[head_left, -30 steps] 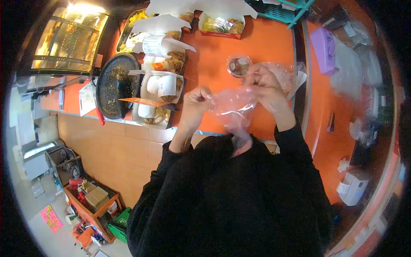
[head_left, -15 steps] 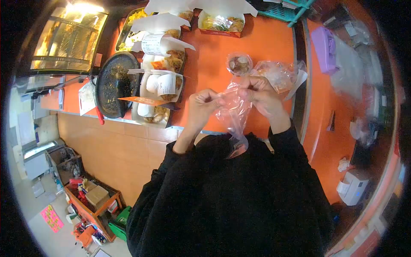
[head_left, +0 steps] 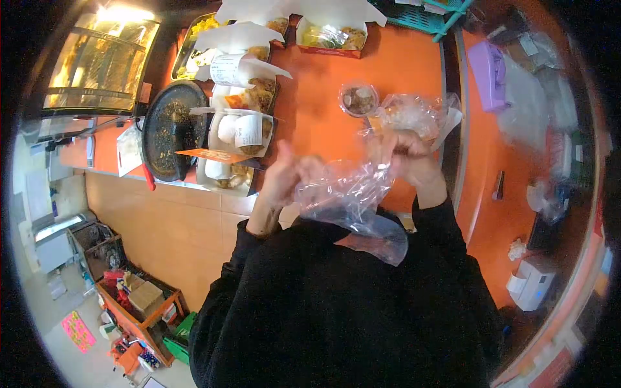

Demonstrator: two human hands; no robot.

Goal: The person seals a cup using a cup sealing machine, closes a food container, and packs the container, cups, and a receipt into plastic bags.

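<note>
A clear plastic bag [head_left: 352, 200] is stretched between my two hands, its lower part hanging over my black clothing. My left hand [head_left: 288, 176], blurred by motion, grips the bag's left side, thumb raised. My right hand [head_left: 409, 155] is closed on its right upper side. Beyond my hands, a round clear tub [head_left: 358, 100] with brown contents rests on the orange counter [head_left: 317, 123]. Right of the tub, just above my right hand, lies another clear plastic bag [head_left: 411, 115] with contents I cannot make out.
Open food boxes [head_left: 242, 132] line the counter's left part, beside a black round pan [head_left: 173, 129]. Another open box [head_left: 331, 37] and a teal basket [head_left: 420, 22] stand at the back. On the right are a purple holder [head_left: 486, 76] and a white device [head_left: 533, 284].
My hands have moved apart, my left hand going left and down, and the bag between them has spread wider. Its lower end has swung right.
</note>
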